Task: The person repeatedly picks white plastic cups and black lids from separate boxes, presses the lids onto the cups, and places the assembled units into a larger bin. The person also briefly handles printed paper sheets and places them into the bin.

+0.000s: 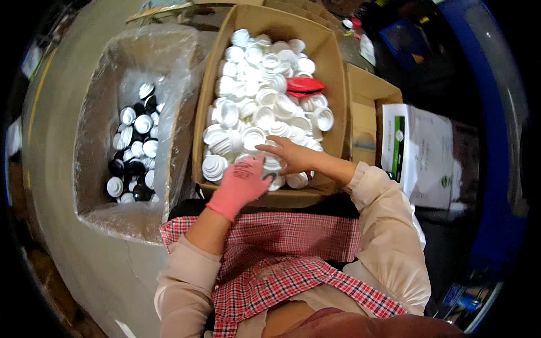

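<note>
My left hand [241,183], in a pink knitted glove with dark print, is over the near edge of a heap of white plastic caps [264,118]. Its thumb stands apart from the fingers, and I see nothing gripped in it. From the right comes my bare right hand [292,156], its fingers spread and reaching left over the caps. A white cap [274,164] lies between the two hands, close to the fingers of both. The heap fills a cardboard box [204,146] in front of me. On it, towards the right, lies a red folded item [305,86].
At the left stands a second box lined with clear plastic [93,186], holding white and black caps [135,143]. A white and green printed carton [420,152] is at the right, beside another cardboard box [362,112]. Grey floor [62,152] stretches along the left.
</note>
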The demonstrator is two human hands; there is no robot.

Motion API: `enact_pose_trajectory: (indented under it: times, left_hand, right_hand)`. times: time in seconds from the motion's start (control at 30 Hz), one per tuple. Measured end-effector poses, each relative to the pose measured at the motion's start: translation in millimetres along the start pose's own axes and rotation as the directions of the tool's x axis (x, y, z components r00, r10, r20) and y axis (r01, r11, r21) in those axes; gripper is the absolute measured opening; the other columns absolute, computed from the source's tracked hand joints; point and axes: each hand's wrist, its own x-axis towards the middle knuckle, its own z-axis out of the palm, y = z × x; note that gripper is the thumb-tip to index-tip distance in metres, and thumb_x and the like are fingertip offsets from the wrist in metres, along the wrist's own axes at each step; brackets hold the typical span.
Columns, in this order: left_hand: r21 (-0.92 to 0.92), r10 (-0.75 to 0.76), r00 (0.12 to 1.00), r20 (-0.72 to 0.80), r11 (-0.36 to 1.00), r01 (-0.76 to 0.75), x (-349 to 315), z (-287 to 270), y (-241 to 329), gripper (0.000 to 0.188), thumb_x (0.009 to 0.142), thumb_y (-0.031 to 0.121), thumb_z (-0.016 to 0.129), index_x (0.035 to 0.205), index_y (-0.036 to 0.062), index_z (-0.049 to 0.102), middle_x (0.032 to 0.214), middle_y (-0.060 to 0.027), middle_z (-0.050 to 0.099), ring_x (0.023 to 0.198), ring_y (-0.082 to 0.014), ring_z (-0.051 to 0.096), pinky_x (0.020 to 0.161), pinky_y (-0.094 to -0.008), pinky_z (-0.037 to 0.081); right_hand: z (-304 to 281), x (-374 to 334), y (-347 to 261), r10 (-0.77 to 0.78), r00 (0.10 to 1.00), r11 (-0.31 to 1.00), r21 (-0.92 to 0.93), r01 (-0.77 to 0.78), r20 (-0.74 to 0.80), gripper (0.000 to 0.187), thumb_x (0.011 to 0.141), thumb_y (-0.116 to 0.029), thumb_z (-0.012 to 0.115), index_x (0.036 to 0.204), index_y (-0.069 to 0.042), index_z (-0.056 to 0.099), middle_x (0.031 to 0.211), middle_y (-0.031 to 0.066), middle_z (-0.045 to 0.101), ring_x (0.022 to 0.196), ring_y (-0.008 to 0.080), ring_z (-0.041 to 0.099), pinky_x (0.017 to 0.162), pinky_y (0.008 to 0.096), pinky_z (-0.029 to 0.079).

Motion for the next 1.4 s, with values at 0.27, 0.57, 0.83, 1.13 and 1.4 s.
enact_pose_trajectory:
  times: [0.27, 0.57, 0.83, 1.13, 1.4]
  left_hand:
    - [-0.06, 0.014, 0.992, -0.122, 0.998, -0.022, -2.9, 1.6, 14.8, 0.043, 0.087, 0.033, 0.062, 0.115, 0.0003, 0.058, 0.114, -0.0183, 0.062, 0.106, -0.0349, 0.058, 0.091, -0.0408, 0.046]
    - [-0.115, 0.043, 0.999, 0.006, 0.992, -0.042, 28.6, 32.7, 44.1, 0.035, 0.085, 0.019, 0.066, 0.114, 0.0004, 0.059, 0.103, -0.016, 0.064, 0.088, -0.0285, 0.063, 0.079, -0.0359, 0.05]
    - [-0.102, -0.006, 0.998, 0.066, 0.995, 0.013, 57.6, 41.6, 62.2, 0.035, 0.085, 0.014, 0.066, 0.116, 0.0, 0.058, 0.106, -0.0154, 0.064, 0.095, -0.0268, 0.063, 0.085, -0.0341, 0.048]
    - [-0.05, 0.001, 0.991, 0.133, 0.999, 0.005, 61.8, 46.0, 65.6, 0.036, 0.084, 0.014, 0.066, 0.116, 0.0002, 0.057, 0.107, -0.0183, 0.062, 0.099, -0.0339, 0.059, 0.087, -0.0379, 0.047]
    - [-0.027, 0.133, 0.988, 0.073, 0.991, -0.131, 47.0, 45.1, 56.5, 0.039, 0.082, 0.02, 0.067, 0.114, 0.0011, 0.057, 0.106, -0.019, 0.062, 0.1, -0.0359, 0.059, 0.086, -0.0393, 0.047]
  right_hand:
    - [-29.3, -222.6, 57.3, 0.293, 0.681, 0.948, 0.114, -0.296, -0.671, 0.053, 0.081, -0.024, 0.073, 0.128, -0.011, 0.053, 0.131, 0.0125, 0.052, 0.12, 0.0298, 0.049, 0.097, 0.0393, 0.042]
    - [38.2, -321.0, 252.2, 0.89, 0.262, 0.44, 0.552, -0.708, -0.374, 0.062, 0.075, -0.033, 0.077, 0.126, -0.004, 0.056, 0.118, 0.0192, 0.062, 0.096, 0.032, 0.064, 0.078, 0.0413, 0.053]
    - [273.1, -268.1, 385.0, 0.993, -0.115, -0.105, 0.344, -0.933, -0.008, 0.076, 0.075, -0.022, 0.076, 0.14, -0.012, 0.038, 0.124, 0.0224, 0.058, 0.108, 0.0447, 0.058, 0.081, 0.0536, 0.051]
    - [311.8, -278.8, 351.8, 0.979, 0.058, 0.132, 0.397, -0.908, -0.193, 0.015, 0.084, -0.01, 0.061, 0.087, 0.002, 0.069, 0.091, 0.024, 0.068, 0.081, 0.0361, 0.068, 0.067, 0.042, 0.057]
    - [124.1, -277.3, 264.8, 0.826, 0.115, 0.298, 0.254, -0.92, -0.552, 0.011, 0.078, -0.002, 0.058, 0.08, 0.0, 0.069, 0.083, 0.0239, 0.066, 0.08, 0.0389, 0.066, 0.069, 0.044, 0.054]
